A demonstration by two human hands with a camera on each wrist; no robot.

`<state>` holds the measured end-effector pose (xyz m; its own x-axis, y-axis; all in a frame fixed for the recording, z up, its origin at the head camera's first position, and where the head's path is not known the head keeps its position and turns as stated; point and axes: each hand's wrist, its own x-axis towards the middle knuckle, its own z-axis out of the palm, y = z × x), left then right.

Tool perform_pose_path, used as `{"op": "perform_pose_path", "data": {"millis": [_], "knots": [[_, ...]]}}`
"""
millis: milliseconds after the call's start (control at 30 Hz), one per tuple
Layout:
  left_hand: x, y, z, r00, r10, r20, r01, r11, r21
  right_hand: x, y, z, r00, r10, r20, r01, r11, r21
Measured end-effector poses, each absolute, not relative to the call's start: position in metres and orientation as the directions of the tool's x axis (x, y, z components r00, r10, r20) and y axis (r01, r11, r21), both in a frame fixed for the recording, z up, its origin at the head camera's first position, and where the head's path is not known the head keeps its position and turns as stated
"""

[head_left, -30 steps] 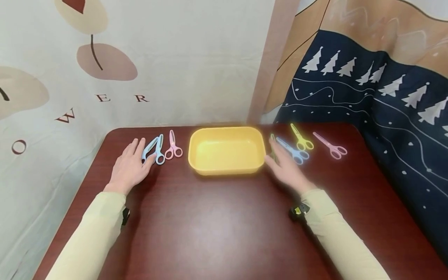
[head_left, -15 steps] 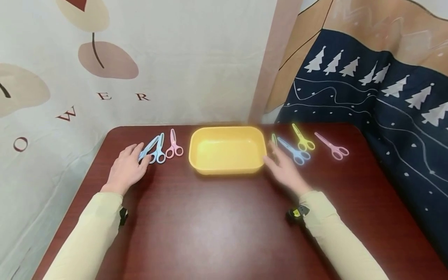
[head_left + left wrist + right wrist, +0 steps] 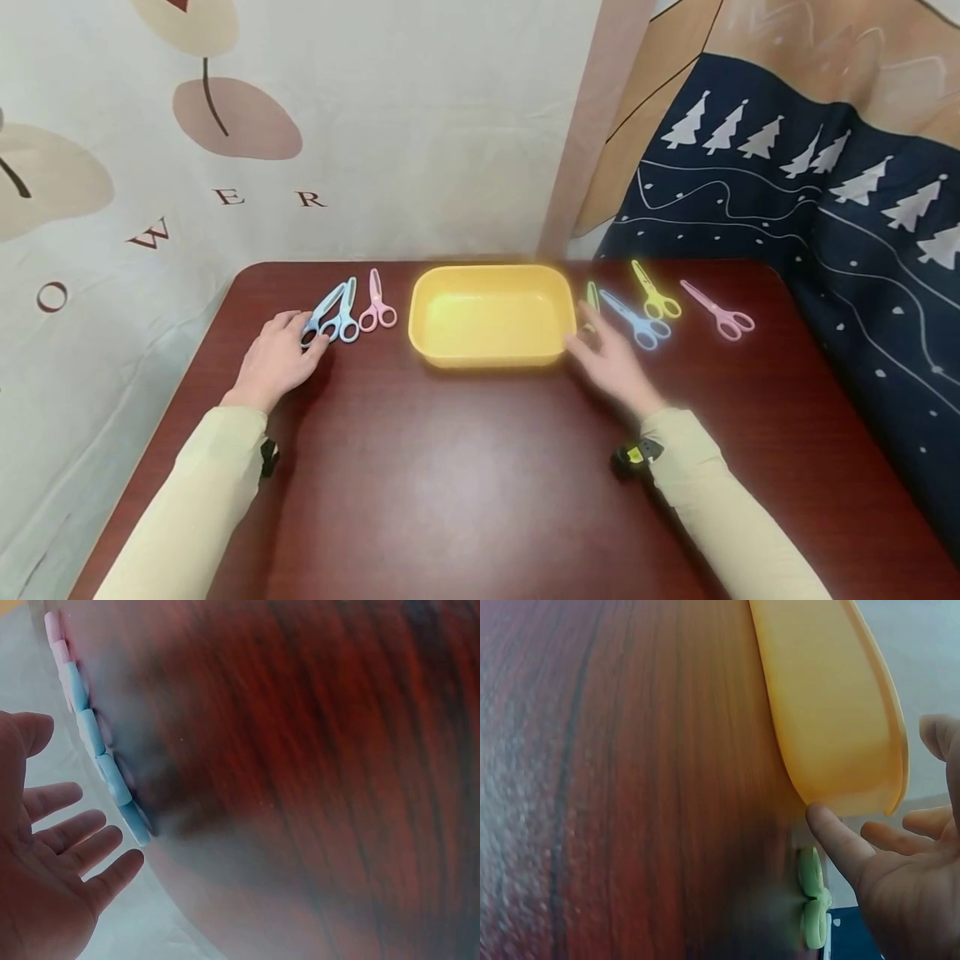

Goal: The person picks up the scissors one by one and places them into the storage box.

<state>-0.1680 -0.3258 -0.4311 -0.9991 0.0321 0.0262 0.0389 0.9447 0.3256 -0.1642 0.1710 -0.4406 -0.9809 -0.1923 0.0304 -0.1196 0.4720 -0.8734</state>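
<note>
Over about the last second, both hands have eased slightly back toward the tabletop's point(image 3: 465, 483) near edge, their fingers dipping; more of the light green scissors point(image 3: 592, 294) now shows beyond the right hand point(image 3: 615, 367), and the handle loops of the outer light blue scissors point(image 3: 327, 302) show clearer of the left hand point(image 3: 276, 354). The yellow tray point(image 3: 491, 357) sits mid-way along the far edge; toward the far left corner lie the outer light blue scissors, the inner light blue scissors point(image 3: 347, 305) and the left pink scissors point(image 3: 376, 300); toward the far right corner, the light green scissors, blue scissors point(image 3: 630, 318), yellow scissors point(image 3: 650, 293) and right pink scissors point(image 3: 712, 308). Both hands are spread and hold nothing — the wrist views agree; whether a right fingertip touches the tray's corner, or a left one the blue loops, I cannot tell. The shift amounts to positioning, I judge — nothing has been lifted.
</note>
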Motion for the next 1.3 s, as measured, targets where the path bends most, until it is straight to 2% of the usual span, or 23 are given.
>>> {"op": "perform_pose_path", "data": {"millis": [1300], "knots": [[-0.1759, -0.3313, -0.4387, -0.998, 0.028, 0.047, 0.042, 0.944, 0.328, -0.1711, 0.1711, -0.4403, -0.982, -0.189, -0.008, -0.084, 0.469, -0.879]]}}
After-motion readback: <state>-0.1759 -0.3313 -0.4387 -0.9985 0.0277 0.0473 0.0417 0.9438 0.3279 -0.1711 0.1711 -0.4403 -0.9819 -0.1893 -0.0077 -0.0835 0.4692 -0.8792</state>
